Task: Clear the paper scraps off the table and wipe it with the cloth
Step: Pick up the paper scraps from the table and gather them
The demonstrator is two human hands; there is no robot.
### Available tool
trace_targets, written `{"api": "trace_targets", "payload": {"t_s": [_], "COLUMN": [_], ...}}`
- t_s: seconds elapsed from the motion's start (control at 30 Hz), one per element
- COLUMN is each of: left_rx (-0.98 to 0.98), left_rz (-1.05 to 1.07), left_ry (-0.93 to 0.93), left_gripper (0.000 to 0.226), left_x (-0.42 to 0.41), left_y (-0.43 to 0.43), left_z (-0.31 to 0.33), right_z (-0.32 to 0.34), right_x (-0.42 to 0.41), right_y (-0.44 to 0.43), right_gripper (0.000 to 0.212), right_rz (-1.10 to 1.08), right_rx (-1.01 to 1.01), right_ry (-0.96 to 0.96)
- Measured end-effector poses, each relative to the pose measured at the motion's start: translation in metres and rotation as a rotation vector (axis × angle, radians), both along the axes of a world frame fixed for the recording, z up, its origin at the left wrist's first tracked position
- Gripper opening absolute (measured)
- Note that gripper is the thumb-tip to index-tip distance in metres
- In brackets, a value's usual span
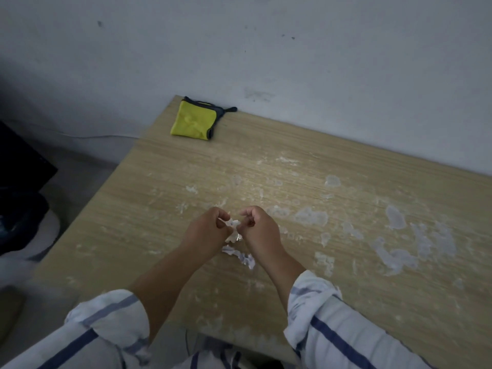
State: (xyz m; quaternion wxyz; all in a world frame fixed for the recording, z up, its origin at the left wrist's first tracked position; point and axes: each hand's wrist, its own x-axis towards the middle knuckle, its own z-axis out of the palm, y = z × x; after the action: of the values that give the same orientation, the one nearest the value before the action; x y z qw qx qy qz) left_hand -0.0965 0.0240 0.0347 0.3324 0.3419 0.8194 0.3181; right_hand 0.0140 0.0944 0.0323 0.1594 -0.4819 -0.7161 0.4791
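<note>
Hands: your left hand (210, 230) and right hand (259, 230) are both pinching one paper scrap (232, 224).
Technique: you should be bunching it tight, so nothing is falling to the tabletop (266, 155).

Dim, even lighting throughout. Pale grey wall (292, 49), scuffed, with scattered dark specks and a smudged patch near the far edge of the furniture. Light wood-grain tabletop (266, 145) set against that wall, blotched with whitish residue (394, 217). Grey floor (87, 171) to the left; thin pale cable (87, 136) along the wall base. Black hard-edged item (18, 161) at far left, not identifiable.
</note>
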Motion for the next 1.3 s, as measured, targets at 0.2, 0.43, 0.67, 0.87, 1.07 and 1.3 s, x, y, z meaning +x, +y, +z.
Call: {"api": "trace_targets", "payload": {"t_s": [0.2,0.43,0.67,0.87,1.07,1.3], "left_rx": [-0.074,-0.08,-0.095,-0.131,-0.14,-0.119], "left_rz": [0.013,-0.017,-0.085,-0.083,-0.08,-0.037], "left_ry": [0.072,0.155,0.141,0.179,0.194,0.137], "left_gripper": [0.022,0.03,0.027,0.022,0.013,0.015], "left_x": [-0.014,-0.024,-0.016,-0.013,-0.013,-0.015], "left_y": [-0.009,-0.016,-0.016,-0.009,-0.006,-0.007], "left_z": [-0.008,-0.018,-0.022,-0.022,-0.023,-0.021], "right_z": [-0.009,-0.018,-0.018,-0.018,-0.018,0.001], "right_x": [-0.015,-0.018,-0.025,-0.029,-0.023,0.008], "right_y": [-0.011,-0.017,-0.022,-0.022,-0.014,0.0], "right_gripper": [0.018,0.021,0.027,0.026,0.031,0.062], "right_rz": [-0.001,0.074,0.245,0.295,0.223,0.175], "right_rx": [0.068,0.157,0.244,0.403,0.414,-0.017], "right_ry": [-0.071,-0.117,-0.21,-0.364,-0.37,-0.293]}}
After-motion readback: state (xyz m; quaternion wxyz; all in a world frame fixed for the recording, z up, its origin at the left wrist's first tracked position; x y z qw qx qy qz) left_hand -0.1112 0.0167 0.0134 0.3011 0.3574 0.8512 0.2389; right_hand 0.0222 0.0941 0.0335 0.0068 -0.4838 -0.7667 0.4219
